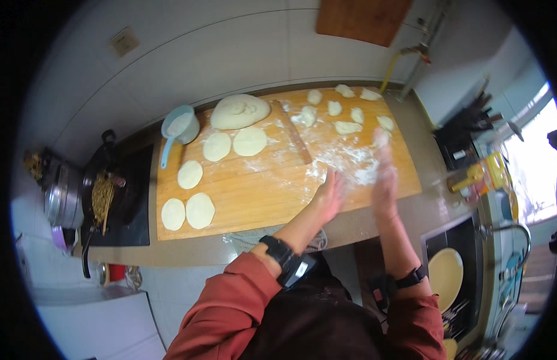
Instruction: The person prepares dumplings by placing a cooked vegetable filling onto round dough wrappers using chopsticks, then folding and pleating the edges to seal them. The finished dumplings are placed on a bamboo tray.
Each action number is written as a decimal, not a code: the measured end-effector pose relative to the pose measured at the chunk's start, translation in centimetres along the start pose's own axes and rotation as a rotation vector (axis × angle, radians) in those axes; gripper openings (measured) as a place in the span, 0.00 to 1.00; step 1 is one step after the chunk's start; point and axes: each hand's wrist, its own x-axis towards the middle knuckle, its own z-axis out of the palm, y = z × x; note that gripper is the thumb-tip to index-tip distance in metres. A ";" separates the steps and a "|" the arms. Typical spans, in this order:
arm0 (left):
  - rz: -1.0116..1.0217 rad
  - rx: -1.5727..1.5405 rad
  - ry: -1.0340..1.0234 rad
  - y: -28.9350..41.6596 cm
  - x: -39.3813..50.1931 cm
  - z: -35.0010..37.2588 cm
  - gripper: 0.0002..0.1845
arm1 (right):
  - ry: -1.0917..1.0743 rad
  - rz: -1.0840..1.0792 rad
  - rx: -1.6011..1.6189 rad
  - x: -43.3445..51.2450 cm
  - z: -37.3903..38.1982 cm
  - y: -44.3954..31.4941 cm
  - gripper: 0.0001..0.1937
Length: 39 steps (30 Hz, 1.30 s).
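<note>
My left hand [330, 198], blurred, hovers over the front of a floured wooden board [251, 193] with nothing visible in it. My right hand [384, 180], also blurred, stretches along the board's right side. Its fingertips meet a small dough piece [382, 138]; whether they grip it is unclear. Several more torn dough pieces [348, 128] lie at the back right. A wooden rolling pin [292, 132] rests on the board, left of loose white flour [346, 157]. Several flat dough rounds [250, 141] lie on the left half, and a large dough mass [240, 111] sits behind them.
A light-blue handled cup [180, 125] of white powder stands at the board's back left corner. Farther left, a wok [103, 198] holding brown food and chopsticks is on the cooktop [136, 220]. A knife block [458, 130] and a sink [472, 270] are at right.
</note>
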 end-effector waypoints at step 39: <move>0.474 0.219 0.430 13.5 -12.9 -8.7 0.25 | -0.415 1.103 0.214 8.3 13.4 8.6 0.18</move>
